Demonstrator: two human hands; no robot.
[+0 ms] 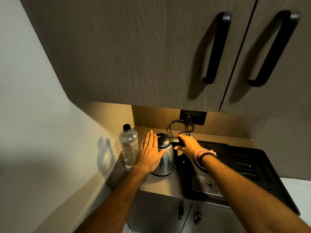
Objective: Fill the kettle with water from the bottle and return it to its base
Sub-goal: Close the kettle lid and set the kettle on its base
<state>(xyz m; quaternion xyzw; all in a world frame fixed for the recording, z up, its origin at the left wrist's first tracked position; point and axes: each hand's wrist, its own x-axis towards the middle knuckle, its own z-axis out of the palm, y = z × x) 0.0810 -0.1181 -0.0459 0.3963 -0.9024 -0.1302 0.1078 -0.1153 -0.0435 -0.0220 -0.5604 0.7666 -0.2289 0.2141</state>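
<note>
Upper cabinets (pixel 134 52): wood-grain doors across top of frame; two black bar handles (pixel 217 47) at upper right
Wall (pixel 25 98): pale, plain, along left side
Socket (pixel 193 117): black, centre, under cabinets; plug and looped cord (pixel 175 126) attached
Tray (pixel 262 167): black, lower right; perforated metal grate (pixel 206 184) at its near edge
Lower cabinets (pixel 168 214): bottom centre; two small dark handles

Bare forearms; right wrist: pink band (pixel 198 153), dark beaded bracelet (pixel 207 155).
</note>
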